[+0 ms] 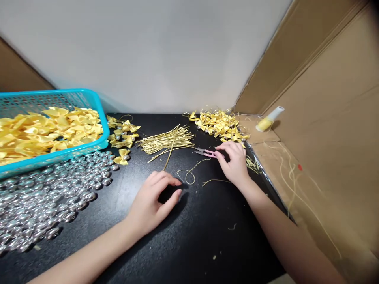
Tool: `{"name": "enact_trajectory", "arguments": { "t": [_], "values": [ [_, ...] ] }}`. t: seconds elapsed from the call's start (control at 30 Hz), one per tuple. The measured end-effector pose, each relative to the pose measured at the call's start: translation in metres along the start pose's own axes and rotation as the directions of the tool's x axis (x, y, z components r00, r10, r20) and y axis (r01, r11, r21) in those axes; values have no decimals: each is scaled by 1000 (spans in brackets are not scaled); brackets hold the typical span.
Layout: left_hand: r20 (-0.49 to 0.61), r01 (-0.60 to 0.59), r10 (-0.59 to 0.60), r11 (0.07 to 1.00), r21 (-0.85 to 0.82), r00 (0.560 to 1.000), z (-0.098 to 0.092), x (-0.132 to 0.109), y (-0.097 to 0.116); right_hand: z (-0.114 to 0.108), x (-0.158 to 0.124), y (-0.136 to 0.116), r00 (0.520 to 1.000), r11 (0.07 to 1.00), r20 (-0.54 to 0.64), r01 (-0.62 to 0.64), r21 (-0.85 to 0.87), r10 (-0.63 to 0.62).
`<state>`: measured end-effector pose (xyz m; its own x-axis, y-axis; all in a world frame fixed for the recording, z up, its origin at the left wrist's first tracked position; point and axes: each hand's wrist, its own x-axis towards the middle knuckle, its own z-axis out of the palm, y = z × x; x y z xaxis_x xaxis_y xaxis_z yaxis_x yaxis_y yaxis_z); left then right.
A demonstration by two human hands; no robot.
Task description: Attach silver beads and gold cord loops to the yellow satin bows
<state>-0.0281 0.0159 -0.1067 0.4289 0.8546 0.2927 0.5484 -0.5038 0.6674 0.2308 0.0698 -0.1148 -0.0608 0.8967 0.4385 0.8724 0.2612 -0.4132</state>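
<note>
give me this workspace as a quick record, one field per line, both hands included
left hand: above the black table, thumb and fingers apart, nothing visible in it
right hand: fingers at the handle of the pink snips; firmness of grip unclear
basket: turquoise, holding yellow bows
loose beads: silver, spread in front of the basket
centre: bundle of gold strands
back right: pile of yellow bows with beads

We're scanning now, and we can read no lettering; on the pink snips [209, 154], just at the right fingertips [218, 148], any print is perhaps too small.
</note>
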Motion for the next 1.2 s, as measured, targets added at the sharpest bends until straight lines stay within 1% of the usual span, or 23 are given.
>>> {"name": "enact_trajectory", "arguments": {
  "t": [0.07, 0.1, 0.17, 0.27, 0.33, 0.43, 0.5, 0.57, 0.63, 0.7, 0.77, 0.83, 0.87, 0.97, 1.0, 1.03, 1.07, 1.1, 1.13, 1.17, 1.2],
  "values": [
    [58, -9, 3, 994, 105, 998, 3, 16, 4, 3, 2, 2, 999, 997, 34, -33, -76, 36],
    [110, -23, 4, 985, 168, 994, 6, 26, 6, 5, 3, 3, 997, 994, 62, -41, -104, 48],
    [173, -24, -25, 960, 278, 985, 11, 49, 9, 9, 5, 2, 993, 990, 109, -40, -137, 55],
    [203, -21, -76, 899, 437, 976, 20, 78, 12, 13, 7, -1, 990, 988, 133, -29, -151, 50],
    [224, -37, -88, 866, 498, 971, 24, 89, 13, 13, 8, -4, 987, 987, 147, -36, -155, 59],
    [238, -74, -57, 857, 509, 970, 28, 96, 15, 12, 8, -4, 985, 988, 127, -98, -119, 113],
    [233, -88, -41, 853, 515, 972, 32, 100, 17, 10, 8, -1, 982, 983, 63, -183, 36, 180],
    [239, -100, -36, 841, 532, 970, 36, 106, 19, 8, 6, 2, 968, 939, 19, -248, 237, 251],
    [258, -119, -31, 829, 546, 966, 40, 113, 19, 6, 4, 3, 951, 853, 35, -291, 432, 307],
    [279, -140, -20, 829, 541, 960, 44, 118, 19, 3, 1, 3, 939, 761, 76, -318, 566, 337],
    [296, -161, -2, 835, 525, 955, 47, 120, 19, -1, -4, 2, 926, 673, 120, -346, 654, 359],
    [299, -167, 12, 851, 499, 954, 50, 119, 17, -5, -11, -1, 909, 609, 167, -384, 694, 383],
    [295, -163, 16, 861, 482, 955, 51, 118, 16, -7, -15, -2, 894, 561, 199, -411, 718, 400],
    [270, -136, 24, 904, 406, 963, 53, 114, 9, -10, -28, -8, 834, 364, 328, -502, 784, 443],
    [261, -127, 28, 920, 371, 965, 53, 113, 7, -10, -31, -9, 814, 315, 379, -535, 784, 440],
    [253, -123, 35, 933, 338, 967, 51, 112, 6, -11, -35, -11, 799, 296, 422, -565, 770, 428],
    [241, -114, 41, 949, 294, 970, 50, 111, 5, -10, -38, -12, 793, 310, 449, -586, 749, 413],
    [225, -95, 40, 967, 238, 973, 48, 110, 6, -10, -40, -13, 797, 353, 453, -589, 727, 399],
    [212, -65, 31, 986, 156, 977, 45, 109, 7, -11, -42, -14, 812, 412, 437, -576, 706, 386],
    [204, 9, -7, 1000, -7, 979, 44, 108, 8, -11, -44, -15, 833, 477, 408, -549, 686, 373],
    [226, 88, -52, 984, -156, 973, 42, 107, 10, -13, -44, -16, 856, 538, 372, -515, 667, 358]
  ]
}}
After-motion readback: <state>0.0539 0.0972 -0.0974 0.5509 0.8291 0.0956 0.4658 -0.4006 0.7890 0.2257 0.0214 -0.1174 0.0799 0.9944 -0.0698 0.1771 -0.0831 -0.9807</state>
